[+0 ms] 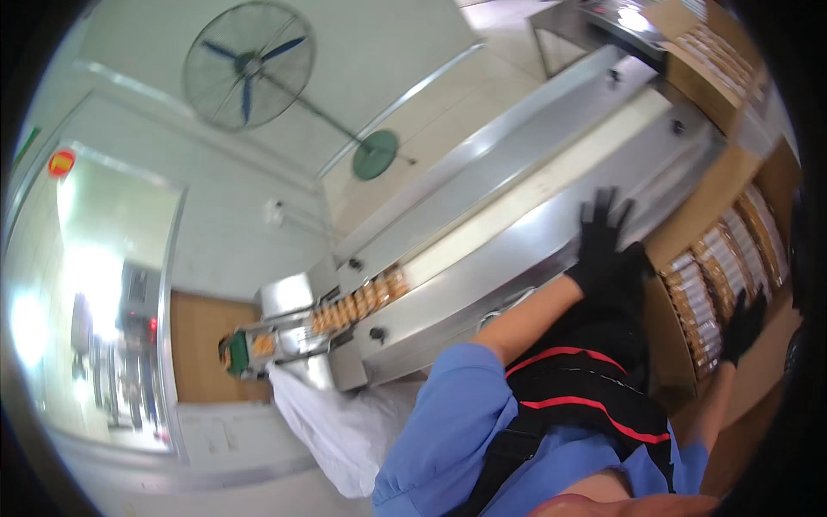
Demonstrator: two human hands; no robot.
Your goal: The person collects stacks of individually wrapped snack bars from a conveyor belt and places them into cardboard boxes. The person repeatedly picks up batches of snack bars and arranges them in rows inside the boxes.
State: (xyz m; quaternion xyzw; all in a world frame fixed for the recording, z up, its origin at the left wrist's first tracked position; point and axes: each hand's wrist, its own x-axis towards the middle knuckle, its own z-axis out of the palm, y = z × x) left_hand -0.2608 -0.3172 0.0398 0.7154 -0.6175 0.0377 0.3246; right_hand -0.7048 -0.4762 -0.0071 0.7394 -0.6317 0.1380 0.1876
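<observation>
Left hand [603, 231], fingers spread wide, was over the conveyor's near steel side [482, 280], with bare belt [534, 198] running past it down to the brown pieces [357, 306]; right hand [744, 329] was on the wrapped packs [728, 250] near the lower edge of the open carton [670, 336]. Couldn't tell if the right gripped anything; it covered some packs, and the view's dark rim cut in beyond. Pack rows lay side by side, long axes steep, upper ends leaning left.

Pedestal fan [250, 65] on round green base [376, 156], window [95, 215] with red sticker [61, 163]
</observation>
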